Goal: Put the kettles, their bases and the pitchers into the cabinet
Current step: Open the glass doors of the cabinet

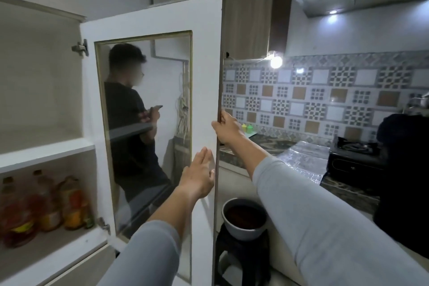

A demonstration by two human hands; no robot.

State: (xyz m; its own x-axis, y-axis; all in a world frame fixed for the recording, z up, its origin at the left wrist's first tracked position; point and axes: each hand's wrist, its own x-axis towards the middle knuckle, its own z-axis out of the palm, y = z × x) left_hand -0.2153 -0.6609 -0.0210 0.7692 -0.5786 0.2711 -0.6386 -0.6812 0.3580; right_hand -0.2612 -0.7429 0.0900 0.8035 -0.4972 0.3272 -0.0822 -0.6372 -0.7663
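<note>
The white cabinet [46, 151] stands open on the left. Its upper shelf space holds nothing that I can see, and its lower shelf carries several oil bottles [46, 204]. The glass-paned door [209, 76] is swung out towards me. My right hand [226, 129] grips the door's outer edge, fingers curled round it. My left hand [199, 174] lies flat with straight fingers against the inner white frame of the door, lower down. No kettle, base or pitcher shows in this view.
A person holding a phone is seen in the door's glass [132, 127]. A bowl [243, 218] of dark contents sits on a black stool [241, 260] below the door. The counter [267, 146] on the right holds a black gas stove [352, 155] on foil.
</note>
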